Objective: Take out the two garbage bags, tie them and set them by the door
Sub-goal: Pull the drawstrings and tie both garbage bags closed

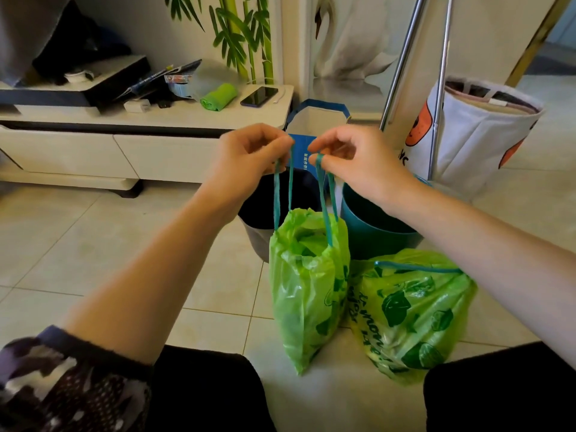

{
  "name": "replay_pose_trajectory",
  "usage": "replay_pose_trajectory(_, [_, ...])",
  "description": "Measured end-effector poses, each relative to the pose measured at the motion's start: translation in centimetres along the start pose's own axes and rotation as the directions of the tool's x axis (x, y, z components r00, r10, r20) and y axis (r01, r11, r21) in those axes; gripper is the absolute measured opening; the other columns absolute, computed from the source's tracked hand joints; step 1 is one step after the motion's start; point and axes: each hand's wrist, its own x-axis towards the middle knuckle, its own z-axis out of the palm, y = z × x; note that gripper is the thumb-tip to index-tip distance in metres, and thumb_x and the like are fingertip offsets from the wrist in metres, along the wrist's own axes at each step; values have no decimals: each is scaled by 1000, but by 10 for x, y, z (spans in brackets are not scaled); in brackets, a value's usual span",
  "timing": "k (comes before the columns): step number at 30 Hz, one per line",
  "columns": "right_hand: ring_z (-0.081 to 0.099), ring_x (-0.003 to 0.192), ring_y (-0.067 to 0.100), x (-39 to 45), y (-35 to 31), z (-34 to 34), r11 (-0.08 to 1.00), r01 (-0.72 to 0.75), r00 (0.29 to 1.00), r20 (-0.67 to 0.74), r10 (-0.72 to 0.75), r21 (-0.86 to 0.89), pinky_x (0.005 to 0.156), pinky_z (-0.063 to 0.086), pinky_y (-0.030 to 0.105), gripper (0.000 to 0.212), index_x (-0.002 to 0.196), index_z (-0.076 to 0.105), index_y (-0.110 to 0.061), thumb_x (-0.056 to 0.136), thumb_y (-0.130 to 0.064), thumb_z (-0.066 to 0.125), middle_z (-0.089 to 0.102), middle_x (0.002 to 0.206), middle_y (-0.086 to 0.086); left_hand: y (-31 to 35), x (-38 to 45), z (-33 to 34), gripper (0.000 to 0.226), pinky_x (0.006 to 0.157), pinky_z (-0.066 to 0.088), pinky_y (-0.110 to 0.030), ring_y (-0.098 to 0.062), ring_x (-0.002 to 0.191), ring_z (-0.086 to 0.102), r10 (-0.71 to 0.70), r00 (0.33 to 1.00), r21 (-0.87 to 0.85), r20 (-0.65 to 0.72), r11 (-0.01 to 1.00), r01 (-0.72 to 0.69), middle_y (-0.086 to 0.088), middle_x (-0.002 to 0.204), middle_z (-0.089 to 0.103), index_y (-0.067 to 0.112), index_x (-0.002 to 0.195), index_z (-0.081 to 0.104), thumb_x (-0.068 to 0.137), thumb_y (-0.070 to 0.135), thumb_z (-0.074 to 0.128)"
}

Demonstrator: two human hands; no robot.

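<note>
Both hands are up and pinching: the left hand (249,157) grips one loop of the teal drawstring (282,194), the right hand (352,160) grips the other, fingers curled tight round the cords. Hanging straight below that grip is the narrow green plastic garbage bag (307,291), its long axis upright, mouth gathered but not yet knotted, bottom just about at the tiled floor (93,244) between the knees. Neither hand is nearer; the bag sits dead centre beneath them. Just beside it on the right slumps the second green leaf-printed garbage bag (411,313), its teal cord lying across the top, whether it's tied, hard to say. Behind stand a dark round bin (258,219) and a teal round bin (374,226), both partly blocked by hands and bags. No door clearly in view.
</note>
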Motion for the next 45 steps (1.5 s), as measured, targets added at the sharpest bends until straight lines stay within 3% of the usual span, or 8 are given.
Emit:
replay_pose_trajectory(6, [56, 63, -19, 1, -1, 4, 998, -58, 986, 156, 62, -32, 65, 44, 8, 20, 105, 69, -19, 88, -12, 60, 65, 90, -15, 1, -2, 13, 8, 81, 56, -36, -12, 74, 64, 66, 998, 86, 23, 994, -68, -3, 76, 70, 20, 80, 72, 86, 16, 68])
replay_pose_trajectory(11, [60, 73, 1, 3, 0, 3, 993, -114, 980, 164, 114, -11, 73, 47, 23, 16, 85, 66, -25, 90, -14, 57, 66, 81, -5, -9, 1, 11, 9, 80, 55, -29, -11, 79, 65, 38, 998, 42, 50, 998, -40, -2, 83, 70, 19, 86, 68, 80, 18, 75])
replay_pose_trajectory(15, [66, 86, 21, 6, -7, -6, 993, -114, 986, 129, 107, 41, 84, 52, 35, 19, 79, 65, -26, 87, -12, 56, 70, 86, 8, -33, -1, 4, 58, 102, 47, -35, -8, 112, 62, -134, 946, 165, 295, 982, 88, 6, 118, 67, 22, 113, 60, 62, 36, 85])
replay_pose_trajectory(19, [56, 65, -5, 9, -25, -11, 994, -42, 991, 128, 30, 97, 61, 43, 9, 27, 74, 61, -18, 82, 6, 52, 62, 76, -4, -45, -9, 28, 63, 105, 39, -23, 2, 115, 56, -179, 883, 382, 434, 924, 0, 13, 124, 61, 23, 124, 59, 67, 30, 85])
replay_pose_trajectory(26, [49, 65, 14, 14, -26, -14, 990, 95, 977, 199, -73, -103, 60, 42, 22, 27, 80, 59, -25, 90, -3, 47, 54, 83, -5, -66, -15, 63, 27, 86, 49, -17, -9, 90, 68, -243, 895, 326, 373, 938, 119, -3, 97, 76, 10, 80, 75, 93, 27, 59])
replay_pose_trajectory(31, [52, 74, 5, 14, -4, -25, 997, 14, 976, 217, 5, -82, 69, 40, 17, 22, 97, 62, -24, 91, -7, 51, 54, 84, -5, -77, -13, 58, 25, 91, 51, -40, -34, 96, 65, -230, 924, 362, 306, 926, 110, -17, 102, 73, 15, 97, 76, 91, 33, 60])
replay_pose_trajectory(38, [57, 77, 10, 16, 10, -35, 1000, -16, 993, 113, 14, 17, 69, 50, 29, 19, 82, 68, -32, 90, -17, 59, 66, 86, -4, -86, -4, 35, 21, 75, 52, -15, 5, 69, 62, -212, 913, 483, 348, 876, 19, 3, 83, 69, 1, 103, 72, 84, 9, 70])
replay_pose_trajectory(45, [61, 82, 16, 17, 18, -35, 999, -43, 982, 187, 41, 10, 71, 51, 30, 9, 89, 68, -28, 87, -20, 64, 68, 90, 11, -73, 1, 30, 18, 75, 58, -20, -9, 70, 68, -183, 978, 158, 100, 973, 166, -12, 88, 72, -4, 103, 70, 90, 4, 60])
